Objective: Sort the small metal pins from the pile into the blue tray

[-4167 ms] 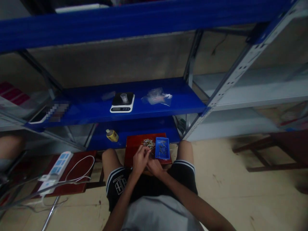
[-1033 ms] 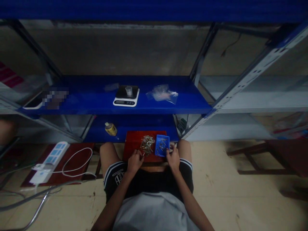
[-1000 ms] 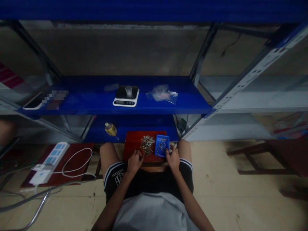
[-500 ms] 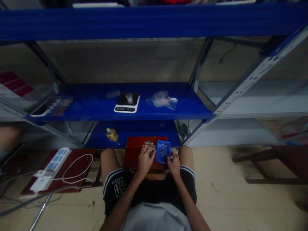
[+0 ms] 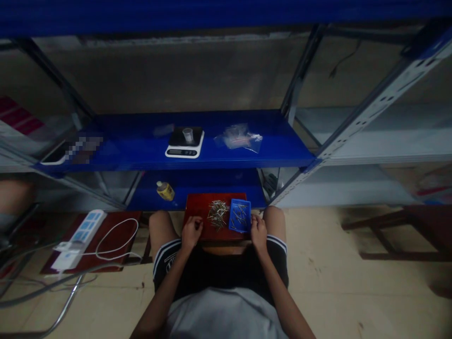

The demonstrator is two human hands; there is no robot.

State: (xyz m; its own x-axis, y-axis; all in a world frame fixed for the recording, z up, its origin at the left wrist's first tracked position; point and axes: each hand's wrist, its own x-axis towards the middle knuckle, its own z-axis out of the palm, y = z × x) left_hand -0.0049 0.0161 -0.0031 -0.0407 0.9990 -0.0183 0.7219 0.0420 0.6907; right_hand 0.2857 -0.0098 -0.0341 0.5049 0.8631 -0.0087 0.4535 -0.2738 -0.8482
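A loose pile of thin metal pins, perhaps nails or screws [image 5: 218, 214], lies on a small reddish-brown wooden stool [image 5: 197, 205] between my knees. Right of the pile sits a shallow blue tray [image 5: 240, 230] with several more of these pins in it. My left hand [image 5: 192, 231] rests at the stool's near left edge, fingers curled in, apart from the pile; whatever they may hold is hidden. Close against the tray's right rim is my right hand [image 5: 259, 230], its fingers bent together. I cannot tell whether they grip the rim or a small piece.
On the blue shelf [image 5: 141, 153] ahead stand a digital scale [image 5: 181, 152] with a small clear cup [image 5: 188, 135] and clear plastic bags [image 5: 240, 137]. A yellow-labelled bottle [image 5: 165, 190] is below. At left, a power strip [image 5: 79, 240] and cables lie on another stool, near a person's limb [image 5: 14, 197].
My left hand has moved left from the pin pile to the stool's left edge, uncovering the pile. My right hand has drawn slightly right, out of the tray. The view has tipped down slightly.
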